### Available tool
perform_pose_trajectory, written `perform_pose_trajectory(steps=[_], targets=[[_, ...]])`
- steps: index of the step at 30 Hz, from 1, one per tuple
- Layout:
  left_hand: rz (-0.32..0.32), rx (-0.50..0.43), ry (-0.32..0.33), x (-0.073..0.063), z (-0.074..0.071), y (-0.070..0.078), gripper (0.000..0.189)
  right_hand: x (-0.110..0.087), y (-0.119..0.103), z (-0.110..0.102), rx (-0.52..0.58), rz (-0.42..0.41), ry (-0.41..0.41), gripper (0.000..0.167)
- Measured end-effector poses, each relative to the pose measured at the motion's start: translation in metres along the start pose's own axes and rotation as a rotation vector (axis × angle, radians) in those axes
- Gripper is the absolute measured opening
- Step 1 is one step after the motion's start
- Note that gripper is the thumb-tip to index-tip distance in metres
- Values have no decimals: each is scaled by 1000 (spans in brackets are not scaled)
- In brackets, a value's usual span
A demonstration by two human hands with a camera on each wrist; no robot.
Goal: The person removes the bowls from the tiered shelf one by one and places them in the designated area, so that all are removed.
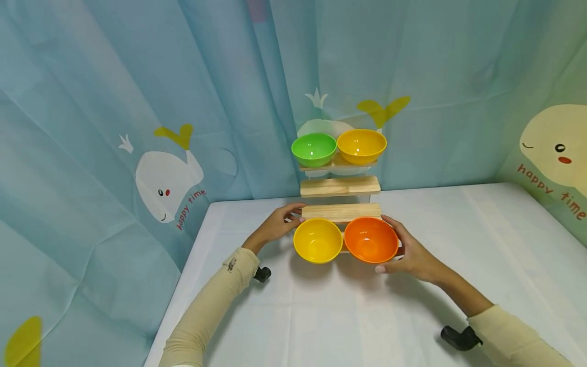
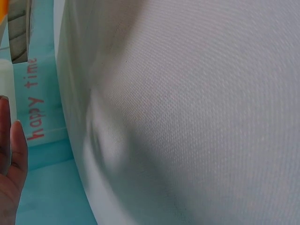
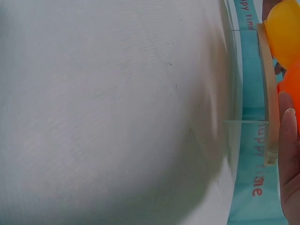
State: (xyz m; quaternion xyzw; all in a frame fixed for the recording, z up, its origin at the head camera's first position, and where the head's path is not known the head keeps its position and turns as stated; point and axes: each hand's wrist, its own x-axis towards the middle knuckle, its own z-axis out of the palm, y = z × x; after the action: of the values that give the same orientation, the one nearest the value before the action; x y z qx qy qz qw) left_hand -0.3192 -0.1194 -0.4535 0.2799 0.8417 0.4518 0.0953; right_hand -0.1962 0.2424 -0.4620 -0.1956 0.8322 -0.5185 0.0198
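Observation:
An orange bowl stands at the right of the lowest wooden step, with a yellow bowl close beside it on the left. My right hand curves its fingers and thumb around the right side of the orange bowl. In the right wrist view a finger lies against the orange bowl's wall. My left hand is at the left end of the wooden step above the yellow bowl, fingers loosely bent, its thumb close to that bowl's rim. Nothing shows between the fingers in the left wrist view.
The stepped rack has several wooden steps on clear side panels. Its top step carries a green bowl and another yellow bowl. A white cloth covers the table. A printed blue curtain hangs behind and to the left.

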Motion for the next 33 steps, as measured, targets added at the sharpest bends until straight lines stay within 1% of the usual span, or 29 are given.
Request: perform_pose_trajectory(steps=[6, 15, 20, 28, 33], targets=[[14, -3, -4, 0, -1, -1, 49, 1, 2, 1, -13, 12, 4, 111], [-8, -8, -6, 0, -1, -3, 50, 1, 0, 3, 18, -14, 3, 108], [-6, 6, -10, 1, -1, -1, 51, 0, 1, 2, 14, -34, 19, 105], [-15, 15, -13, 0, 1, 1, 51, -4, 0, -3, 37, -10, 26, 103], [-23, 22, -3, 1, 0, 0, 50, -5, -4, -7, 37, -17, 29, 103]])
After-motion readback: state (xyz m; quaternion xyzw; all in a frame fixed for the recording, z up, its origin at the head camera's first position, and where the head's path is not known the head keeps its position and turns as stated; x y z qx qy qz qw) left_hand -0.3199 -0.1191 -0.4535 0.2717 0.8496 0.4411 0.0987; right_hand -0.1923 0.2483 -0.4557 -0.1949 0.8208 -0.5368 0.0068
